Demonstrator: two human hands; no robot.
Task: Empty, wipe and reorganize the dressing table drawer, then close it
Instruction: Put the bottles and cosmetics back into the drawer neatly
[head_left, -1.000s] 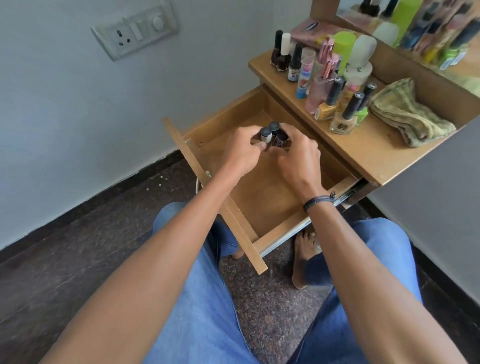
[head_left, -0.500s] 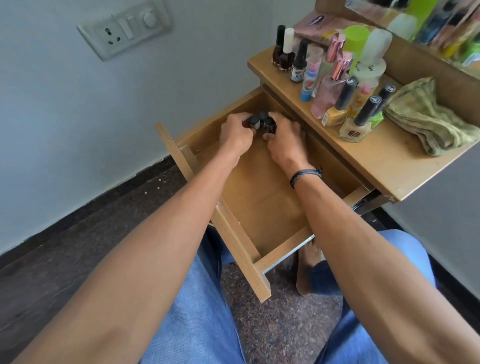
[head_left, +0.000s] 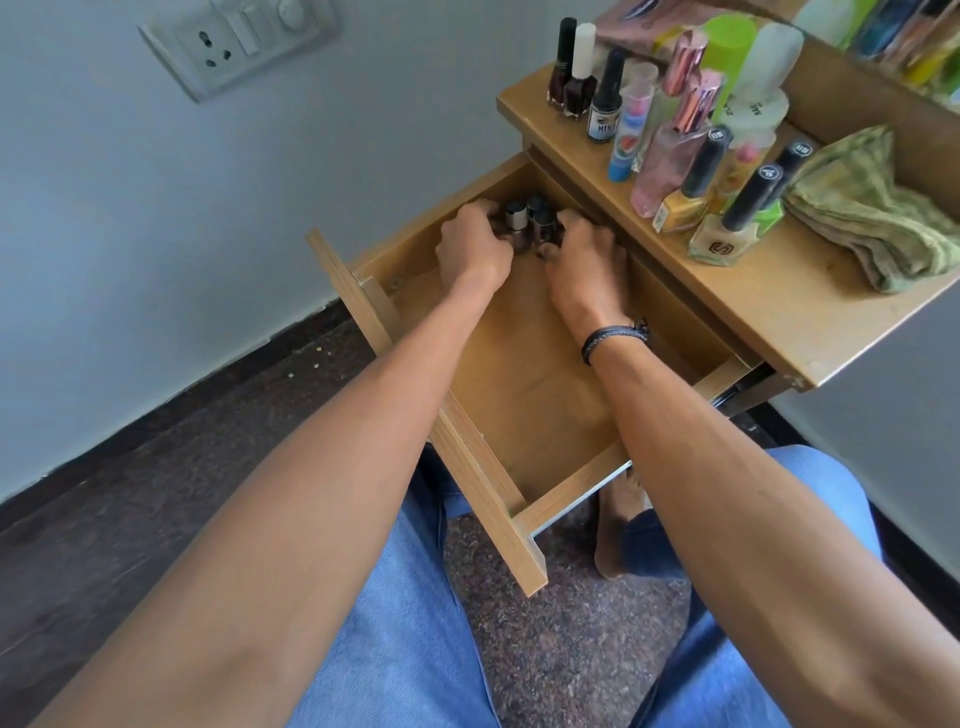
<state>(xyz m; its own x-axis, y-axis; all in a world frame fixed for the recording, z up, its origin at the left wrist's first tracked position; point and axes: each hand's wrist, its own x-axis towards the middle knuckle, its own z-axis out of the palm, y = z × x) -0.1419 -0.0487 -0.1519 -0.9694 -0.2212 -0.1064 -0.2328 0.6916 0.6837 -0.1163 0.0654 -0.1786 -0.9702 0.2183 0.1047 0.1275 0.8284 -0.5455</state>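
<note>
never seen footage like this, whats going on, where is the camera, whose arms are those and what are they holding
There is no machine here. A person wears one wide-angle camera on the head, looking forward and down, so the two arms reaching in from the bottom are their own. They sit facing a wooden dressing table with its drawer pulled out above their knees. The left hand and the right hand cup a cluster of small dark bottles between them at the far end of the drawer. On the tabletop stand nail polish bottles and other cosmetics, with a folded green cloth beside them. A wall socket is at the upper left.
</note>
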